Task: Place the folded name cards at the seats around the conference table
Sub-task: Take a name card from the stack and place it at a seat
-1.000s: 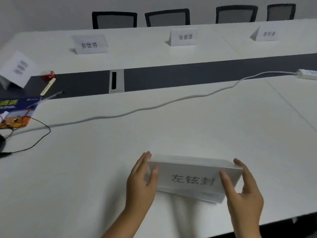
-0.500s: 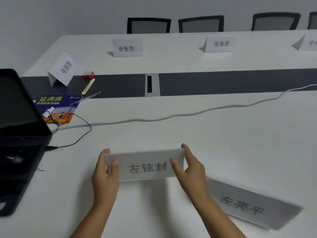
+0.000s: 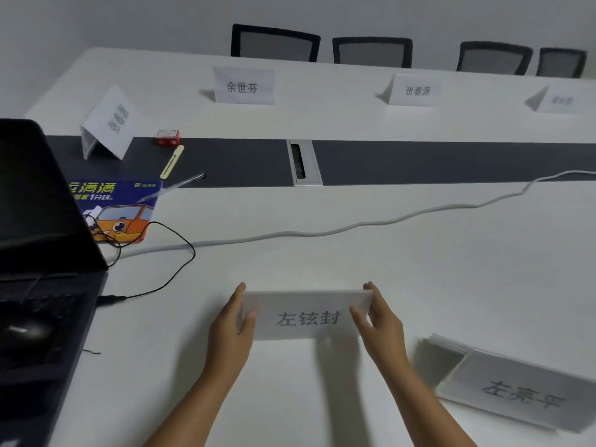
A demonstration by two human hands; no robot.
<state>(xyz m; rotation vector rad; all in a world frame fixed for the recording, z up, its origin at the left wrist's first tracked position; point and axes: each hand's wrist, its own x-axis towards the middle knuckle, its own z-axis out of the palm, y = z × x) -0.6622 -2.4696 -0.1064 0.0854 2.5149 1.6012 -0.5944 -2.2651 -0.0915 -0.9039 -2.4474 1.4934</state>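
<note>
A folded white name card (image 3: 306,314) with dark characters stands on the near side of the white conference table (image 3: 419,269). My left hand (image 3: 230,330) grips its left end and my right hand (image 3: 379,321) grips its right end. A second name card (image 3: 516,391) rests to the right near the table's front edge, apart from my hands. Across the table, three name cards (image 3: 243,86) (image 3: 414,91) (image 3: 559,101) stand in front of the far chairs. Another card (image 3: 108,122) stands at the left end.
An open black laptop (image 3: 38,221) sits at the left with a black cable (image 3: 167,266) trailing from it. A white power cord (image 3: 354,225) snakes across the table. A blue printed pad (image 3: 119,208), pens and a small red box (image 3: 167,137) lie near the dark centre strip (image 3: 419,162). Black chairs (image 3: 275,43) line the far side.
The view has swung left, bringing the laptop and a second card at the right into sight. Both hands keep hold of the same card, which now sits level and slightly farther from me.
</note>
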